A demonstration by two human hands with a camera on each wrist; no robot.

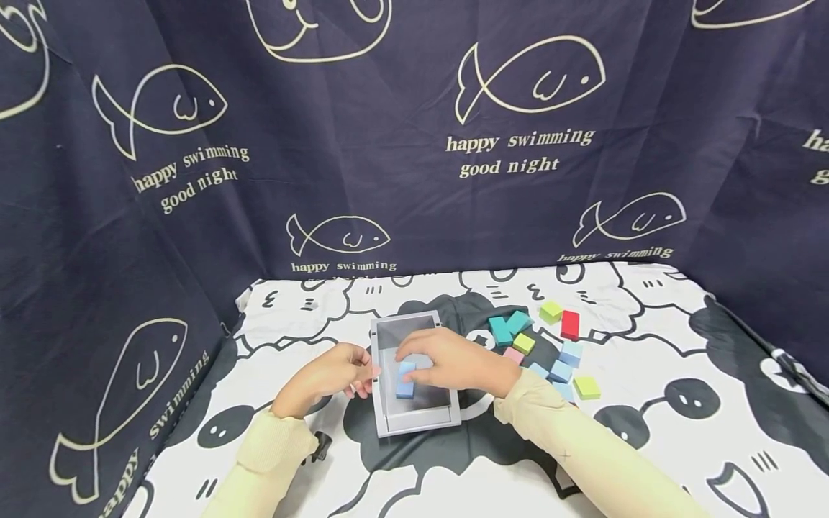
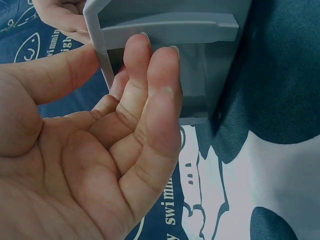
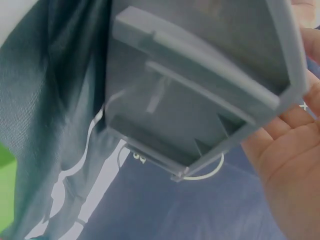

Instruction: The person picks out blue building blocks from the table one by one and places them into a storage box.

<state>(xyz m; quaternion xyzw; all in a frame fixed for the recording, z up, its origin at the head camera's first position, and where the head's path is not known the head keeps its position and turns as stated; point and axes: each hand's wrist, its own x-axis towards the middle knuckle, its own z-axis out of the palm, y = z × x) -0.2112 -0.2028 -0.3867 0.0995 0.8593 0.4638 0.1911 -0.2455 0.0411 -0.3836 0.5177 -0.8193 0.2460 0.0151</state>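
A grey rectangular box (image 1: 421,424), open at the top, stands on the patterned cloth in the head view. My left hand (image 1: 333,374) holds its left wall. In the left wrist view the left thumb (image 2: 65,70) meets the box edge and the fingertips bend up beneath a grey ledge (image 2: 170,31). My right hand (image 1: 453,360) reaches into the box from the right, its fingers and thumb bent around a light blue block (image 1: 405,388), which they partly cover. The right wrist view shows the grey box (image 3: 200,55) close up with the left hand (image 3: 295,160) at its side.
Right of the box lie several loose blocks: teal (image 1: 500,331), red (image 1: 571,325), yellow-green (image 1: 586,388), pink (image 1: 514,355) and light blue (image 1: 560,371). A small black object (image 1: 320,446) sits by the left sleeve. A dark printed curtain (image 1: 414,180) rises behind the cloth (image 1: 492,489).
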